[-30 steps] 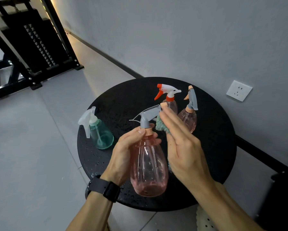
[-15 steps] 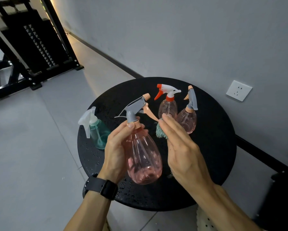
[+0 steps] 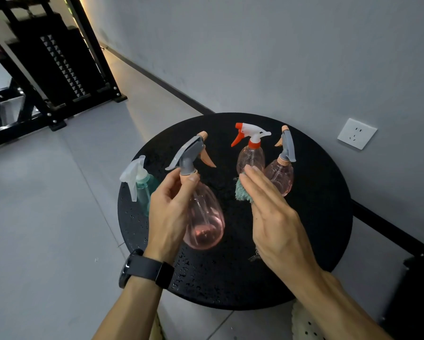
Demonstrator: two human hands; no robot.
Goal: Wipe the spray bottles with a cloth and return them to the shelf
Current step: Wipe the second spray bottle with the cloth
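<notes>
Pink translucent plastic spray bottle with grey trigger head [image 3: 203, 212] has swung left, away from the teal fluffy cloth [image 3: 242, 195] – they were touching a second ago, now apart. Looks like a wipe pass has ended, maybe repositioning. Left hand [image 3: 171, 209] grip is wrapped round the bottle's neck, holding it tilted over the round black bench [image 3: 323, 217]. Right hand [image 3: 274, 217] has fingers straight, cloth held under them; how, I cannot tell.

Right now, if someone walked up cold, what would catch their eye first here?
Probably the large pink translucent spray bottle with a grey trigger head, gripped at its neck by the left hand above the round black table. Beside it, the right hand holds a teal fluffy cloth. A red-and-white-topped clear pink bottle stands behind.
</notes>
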